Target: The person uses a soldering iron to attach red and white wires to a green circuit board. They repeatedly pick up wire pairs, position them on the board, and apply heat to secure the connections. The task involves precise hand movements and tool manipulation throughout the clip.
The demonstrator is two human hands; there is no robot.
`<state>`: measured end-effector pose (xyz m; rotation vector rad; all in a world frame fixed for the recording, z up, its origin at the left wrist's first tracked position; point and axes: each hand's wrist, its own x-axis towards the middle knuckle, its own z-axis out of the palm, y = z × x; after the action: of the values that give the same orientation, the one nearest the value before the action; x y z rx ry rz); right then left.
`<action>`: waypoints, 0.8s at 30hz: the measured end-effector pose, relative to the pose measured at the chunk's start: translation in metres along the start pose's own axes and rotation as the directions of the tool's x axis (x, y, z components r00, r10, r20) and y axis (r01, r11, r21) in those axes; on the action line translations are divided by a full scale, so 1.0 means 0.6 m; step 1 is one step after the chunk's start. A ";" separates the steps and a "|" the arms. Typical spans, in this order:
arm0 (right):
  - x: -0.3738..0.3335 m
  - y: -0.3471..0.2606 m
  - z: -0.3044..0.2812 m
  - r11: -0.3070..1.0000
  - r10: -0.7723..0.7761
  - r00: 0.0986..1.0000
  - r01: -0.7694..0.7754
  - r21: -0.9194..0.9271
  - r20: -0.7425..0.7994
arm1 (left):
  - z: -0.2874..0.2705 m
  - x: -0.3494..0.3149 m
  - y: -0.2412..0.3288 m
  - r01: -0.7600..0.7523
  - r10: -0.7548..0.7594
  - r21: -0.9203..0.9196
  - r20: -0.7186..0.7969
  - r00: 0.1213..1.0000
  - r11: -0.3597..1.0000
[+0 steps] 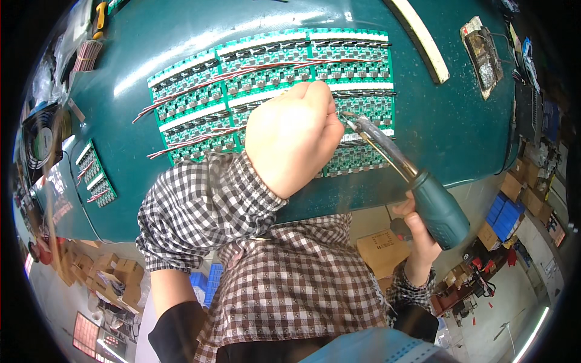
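Several green circuit board panels (pixel 357 162) lie side by side on the dark green table mat, with rows of small parts and white strips. Thin red and black wires (pixel 209 83) run across them and stick out past their left edge. My left hand (pixel 295 138) is closed over the middle of the panels. Its fingertips are turned away, so whatever they pinch is hidden. In my right hand (pixel 422 235) is a soldering iron (pixel 443 212), gripped by its thick green handle. The iron's tip points up and left, close to the boards just right of my left fist.
A smaller circuit board (pixel 95 174) lies at the left. Behind it are a wire bundle (pixel 88 55) and a yellow-handled screwdriver (pixel 100 19). A pale curved bar (pixel 419 40) and a dirty, scorched block (pixel 482 57) rest at the far right. The table's near edge crosses before my body.
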<state>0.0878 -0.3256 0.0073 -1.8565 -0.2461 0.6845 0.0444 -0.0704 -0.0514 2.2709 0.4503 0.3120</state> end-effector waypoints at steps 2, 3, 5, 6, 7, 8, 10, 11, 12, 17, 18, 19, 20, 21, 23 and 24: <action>0.002 -0.003 0.002 1.000 -0.011 1.000 0.011 -0.015 -0.004 | 0.001 0.000 0.000 -0.004 0.004 0.004 -0.003 1.000 1.000; 0.005 -0.008 0.007 1.000 -0.014 1.000 0.014 -0.023 -0.018 | 0.003 0.000 0.000 -0.008 0.008 0.008 -0.011 1.000 1.000; 0.005 -0.014 0.012 1.000 0.014 0.999 -0.013 0.025 -0.036 | 0.005 -0.001 -0.001 -0.015 0.015 0.018 -0.019 1.000 1.000; 0.003 -0.016 0.012 0.996 0.044 0.998 -0.041 0.082 -0.036 | 0.004 -0.003 -0.001 -0.017 0.017 0.025 -0.018 1.000 1.000; 0.002 -0.017 0.012 0.988 0.075 0.997 -0.069 0.138 -0.035 | 0.003 -0.004 -0.001 -0.019 0.020 0.033 -0.017 1.000 0.999; 0.002 -0.018 0.012 0.989 0.073 0.997 -0.068 0.129 -0.033 | 0.003 -0.005 -0.001 -0.025 0.026 0.041 -0.018 1.000 0.999; 0.003 -0.017 0.010 0.992 0.070 0.997 -0.066 0.111 -0.028 | 0.004 -0.009 -0.002 -0.035 0.036 0.059 -0.020 0.999 0.998; 0.004 -0.016 0.009 0.991 0.067 0.998 -0.064 0.117 -0.023 | 0.003 -0.009 -0.001 -0.029 0.030 0.061 -0.012 0.999 0.998; 0.004 -0.014 0.008 0.991 0.064 0.998 -0.061 0.122 -0.019 | 0.002 -0.010 0.000 -0.024 0.024 0.064 -0.004 1.000 0.998; -0.002 -0.002 0.000 0.989 0.082 0.997 -0.083 0.126 0.008 | 0.002 -0.010 0.004 0.001 -0.002 0.083 0.007 1.000 0.997; -0.002 -0.001 0.001 0.988 0.090 0.996 -0.089 0.127 0.000 | 0.003 -0.011 0.005 0.010 -0.010 0.083 0.009 1.000 0.996; -0.002 -0.001 0.002 0.987 0.099 0.995 -0.097 0.125 -0.007 | 0.003 -0.010 0.006 0.020 -0.021 0.083 0.011 1.000 0.996; -0.002 0.002 0.000 0.991 0.079 0.997 -0.078 0.107 -0.001 | 0.003 -0.010 0.006 0.021 -0.021 0.082 0.008 1.000 0.996; -0.003 0.006 -0.002 0.994 0.059 0.998 -0.059 0.088 0.005 | 0.004 -0.010 0.005 0.022 -0.022 0.081 0.004 1.000 0.996; -0.003 0.010 -0.003 0.998 0.027 1.000 -0.027 0.055 0.004 | 0.007 -0.011 0.003 0.010 -0.009 0.075 -0.009 1.000 0.997; -0.001 0.009 0.000 0.999 0.015 1.000 -0.015 0.039 -0.002 | 0.008 -0.010 0.002 -0.001 0.003 0.071 -0.019 1.000 0.998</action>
<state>0.0864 -0.3280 0.0028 -1.8236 -0.2159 0.6923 0.0407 -0.0770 -0.0538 2.3389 0.4759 0.3236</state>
